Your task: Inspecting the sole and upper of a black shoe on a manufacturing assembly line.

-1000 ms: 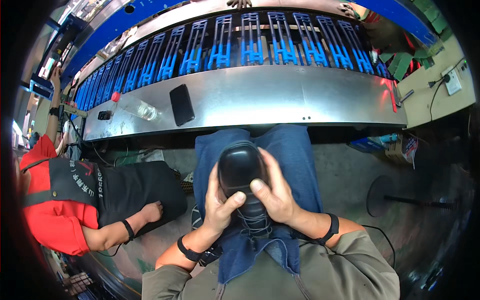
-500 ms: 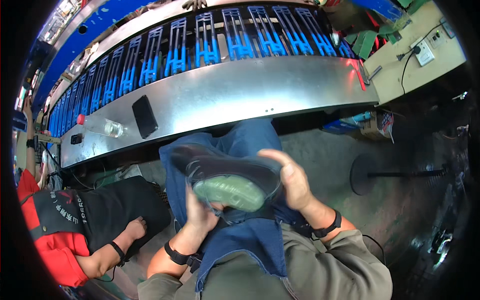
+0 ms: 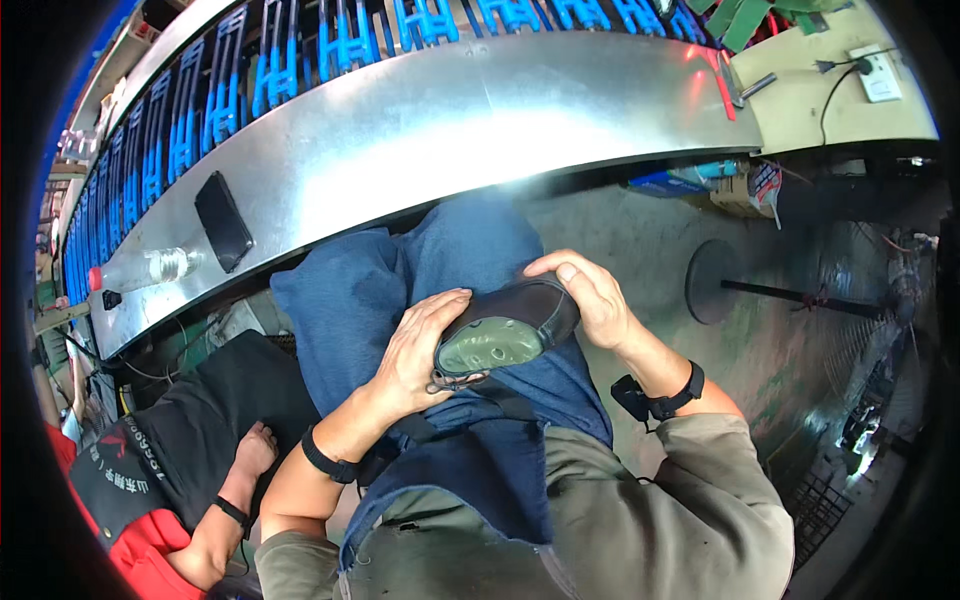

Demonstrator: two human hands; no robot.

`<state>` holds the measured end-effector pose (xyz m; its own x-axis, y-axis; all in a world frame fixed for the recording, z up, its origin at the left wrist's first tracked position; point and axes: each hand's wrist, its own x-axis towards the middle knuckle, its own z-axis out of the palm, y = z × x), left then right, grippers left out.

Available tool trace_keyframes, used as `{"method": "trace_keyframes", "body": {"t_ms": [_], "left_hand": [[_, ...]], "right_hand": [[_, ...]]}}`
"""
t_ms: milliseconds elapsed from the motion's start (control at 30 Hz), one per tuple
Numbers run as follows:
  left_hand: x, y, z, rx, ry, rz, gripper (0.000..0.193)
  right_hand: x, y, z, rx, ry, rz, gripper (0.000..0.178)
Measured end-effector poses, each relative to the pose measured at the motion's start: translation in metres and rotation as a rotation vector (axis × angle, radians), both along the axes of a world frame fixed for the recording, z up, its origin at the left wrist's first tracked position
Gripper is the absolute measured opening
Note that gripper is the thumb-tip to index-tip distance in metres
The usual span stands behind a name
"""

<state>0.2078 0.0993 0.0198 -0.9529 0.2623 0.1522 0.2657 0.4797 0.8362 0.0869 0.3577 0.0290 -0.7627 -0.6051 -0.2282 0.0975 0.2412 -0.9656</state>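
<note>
Above my lap I hold a dark shoe upper (image 3: 525,300) fitted round a smooth green form (image 3: 490,345), which looks like a shoe last. My left hand (image 3: 415,350) grips its left end, the fingers lying over the top edge. At the right end, my right hand (image 3: 600,305) holds the dark material, thumb and forefinger reaching along the upper's rim. A thin dark cord (image 3: 455,382) hangs in loops beneath the left end, near my left palm. The side facing away from me is hidden.
A metal bench (image 3: 400,150) curves ahead, with a black phone (image 3: 222,222) and a clear bottle (image 3: 150,268) on it. Blue-and-black racks (image 3: 345,45) line its far side. A co-worker's hand (image 3: 257,448) rests at left. A round stand base (image 3: 708,282) is right.
The shoe upper has turned, showing less of its length and its green face at another angle. My left hand has come from beneath to its left side. The view has shifted.
</note>
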Motion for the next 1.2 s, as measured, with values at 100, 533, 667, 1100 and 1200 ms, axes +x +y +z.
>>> {"method": "trace_keyframes", "body": {"t_ms": [100, 533, 667, 1100, 1200], "left_hand": [[0.001, 0.0, -0.01, -0.016, -0.019, 0.04, 0.082], [-0.065, -0.036, 0.012, 0.435, -0.4, 0.262, 0.074], [-0.163, -0.129, 0.03, 0.655, -0.421, 0.683, 0.066], [-0.318, -0.306, -0.085, -1.055, -0.108, 0.68, 0.074], [-0.289, -0.188, -0.038, -0.552, 0.148, 0.385, 0.052]], "right_hand": [[0.001, -0.009, -0.01, 0.084, 0.073, -0.038, 0.048], [-0.046, -0.031, -0.048, -0.249, -0.273, -0.578, 0.051], [-0.126, -0.028, -0.058, 0.358, 0.415, -0.37, 0.03], [-0.175, -0.054, -0.105, 0.518, 1.207, -0.387, 0.026], [-0.173, -0.056, -0.109, 0.509, 1.237, -0.422, 0.025]]}}
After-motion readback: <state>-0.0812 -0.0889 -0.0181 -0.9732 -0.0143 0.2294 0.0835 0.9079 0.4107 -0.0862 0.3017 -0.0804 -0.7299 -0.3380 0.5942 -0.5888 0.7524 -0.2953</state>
